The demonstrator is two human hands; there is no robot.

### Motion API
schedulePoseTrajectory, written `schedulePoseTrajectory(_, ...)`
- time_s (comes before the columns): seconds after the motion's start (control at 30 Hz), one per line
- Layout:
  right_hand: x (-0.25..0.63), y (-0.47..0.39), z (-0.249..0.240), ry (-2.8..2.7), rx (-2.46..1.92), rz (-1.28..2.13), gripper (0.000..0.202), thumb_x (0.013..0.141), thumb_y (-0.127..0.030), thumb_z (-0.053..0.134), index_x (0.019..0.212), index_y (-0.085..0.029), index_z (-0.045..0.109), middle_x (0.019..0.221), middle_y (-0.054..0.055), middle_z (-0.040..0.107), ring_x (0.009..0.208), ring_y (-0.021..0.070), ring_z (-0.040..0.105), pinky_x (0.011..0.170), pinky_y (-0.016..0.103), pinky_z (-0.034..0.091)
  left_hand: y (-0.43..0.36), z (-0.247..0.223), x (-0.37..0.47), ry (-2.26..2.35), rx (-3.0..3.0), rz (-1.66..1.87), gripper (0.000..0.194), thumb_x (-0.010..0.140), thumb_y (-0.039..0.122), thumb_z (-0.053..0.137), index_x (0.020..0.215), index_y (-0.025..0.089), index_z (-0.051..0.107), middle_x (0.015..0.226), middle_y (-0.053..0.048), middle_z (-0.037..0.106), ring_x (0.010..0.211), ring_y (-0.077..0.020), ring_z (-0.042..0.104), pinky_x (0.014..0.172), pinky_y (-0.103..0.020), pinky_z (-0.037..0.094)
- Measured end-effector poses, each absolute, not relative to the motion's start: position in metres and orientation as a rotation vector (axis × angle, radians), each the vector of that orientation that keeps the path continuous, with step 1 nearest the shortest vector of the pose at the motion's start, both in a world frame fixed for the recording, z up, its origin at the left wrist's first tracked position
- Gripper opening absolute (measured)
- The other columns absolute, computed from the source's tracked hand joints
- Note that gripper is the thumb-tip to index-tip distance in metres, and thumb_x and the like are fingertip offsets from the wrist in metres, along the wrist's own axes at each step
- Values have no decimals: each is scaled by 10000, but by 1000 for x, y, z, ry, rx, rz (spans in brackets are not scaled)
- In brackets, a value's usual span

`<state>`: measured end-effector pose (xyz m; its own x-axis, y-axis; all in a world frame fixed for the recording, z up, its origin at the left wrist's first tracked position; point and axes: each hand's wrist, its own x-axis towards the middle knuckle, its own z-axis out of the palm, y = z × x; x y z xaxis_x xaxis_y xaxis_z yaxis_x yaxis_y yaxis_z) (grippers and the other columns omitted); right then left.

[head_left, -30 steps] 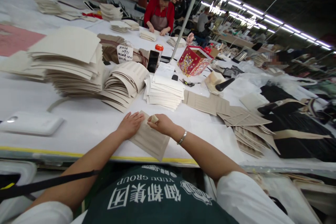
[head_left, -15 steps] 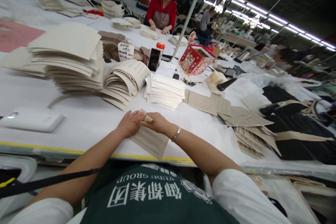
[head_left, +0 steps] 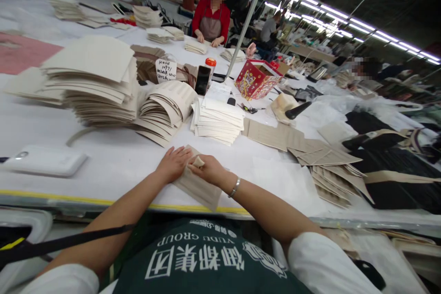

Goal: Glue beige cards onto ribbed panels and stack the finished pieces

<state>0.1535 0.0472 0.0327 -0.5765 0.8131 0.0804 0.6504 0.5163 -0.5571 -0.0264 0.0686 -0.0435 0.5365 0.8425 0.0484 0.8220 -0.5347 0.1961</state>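
Note:
A beige rectangular panel lies slantwise on the white table near its front edge. My left hand rests flat on the panel's left side, fingers stretched out. Closed fingers of my right hand grip a small cream-coloured block against the panel's upper part; what the block is made of I cannot tell. Just beyond my hands sits a stack of white sheets. Left of it, curved beige panels lean in a fanned pile.
A tall stack of beige pieces and a white device stand at left. More beige panels lie at right beside black material. Farther back are a red box, a phone, a pole and a co-worker.
My right hand has shifted slightly right and down over the panel with the small block. My left hand stays on the panel's left side. The whole view has shifted slightly.

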Motion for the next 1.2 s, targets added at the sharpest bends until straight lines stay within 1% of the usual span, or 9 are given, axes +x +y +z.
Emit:
schedulePoseTrajectory(0.13,177,34,35,-2406,-1343,769,89,819,-227,562,823,-178,637,760,20,661,694,136,596,670,225,444,69,-44,-27,1443,2615,194,428,889,239,311,1292,297,442,1388,18,422,1293,-185,335,1063,-431,215)
schedulePoseTrajectory(0.3,232,-1,43,-2409,-1382,836,123,836,-243,535,802,-184,637,753,23,651,675,127,587,639,216,436,72,-46,-26,1441,2617,190,419,896,250,313,1290,308,442,1384,33,425,1295,-187,332,1070,-444,200)
schedulePoseTrajectory(0.47,179,32,35,-2476,-1127,818,107,847,-247,540,857,-188,629,858,29,661,780,132,596,736,225,444,70,-46,-24,1463,2611,182,432,882,236,328,1297,289,437,1392,22,415,1299,-188,322,1071,-445,191)
schedulePoseTrajectory(0.57,147,50,35,-2529,-989,773,89,844,-222,543,840,-188,625,900,30,661,845,140,588,799,243,436,68,-44,-24,1442,2610,150,440,873,265,359,1307,276,428,1399,11,405,1308,-198,307,1072,-435,191)
schedulePoseTrajectory(0.7,178,34,44,-2611,-991,800,98,838,-209,535,828,-175,626,813,35,652,753,133,582,721,233,444,68,-42,-24,1485,2596,174,435,878,225,332,1293,291,443,1389,22,419,1291,-182,336,1073,-424,197)
schedulePoseTrajectory(0.87,230,0,50,-2516,-1201,941,117,835,-237,542,794,-176,633,714,18,642,642,119,576,626,216,433,69,-44,-23,1479,2591,163,432,887,243,318,1303,283,430,1393,30,411,1296,-186,329,1074,-443,192)
schedulePoseTrajectory(0.93,216,2,46,-2421,-1215,960,128,841,-253,537,807,-176,634,728,16,647,642,117,584,628,213,437,69,-44,-22,1481,2589,160,434,887,241,313,1304,281,428,1396,32,405,1300,-187,321,1075,-448,186)
schedulePoseTrajectory(1.1,146,25,35,-2439,-1090,779,104,833,-228,544,842,-161,623,855,54,662,798,151,593,762,251,438,67,-41,-23,1444,2602,135,434,884,252,319,1303,274,432,1409,25,386,1310,-196,303,1074,-446,185)
schedulePoseTrajectory(1.2,153,20,38,-2508,-1181,749,85,823,-211,553,818,-162,621,801,45,660,734,145,589,720,249,438,67,-41,-25,1436,2606,129,429,895,260,301,1304,277,428,1406,27,391,1308,-197,307,1071,-450,192)
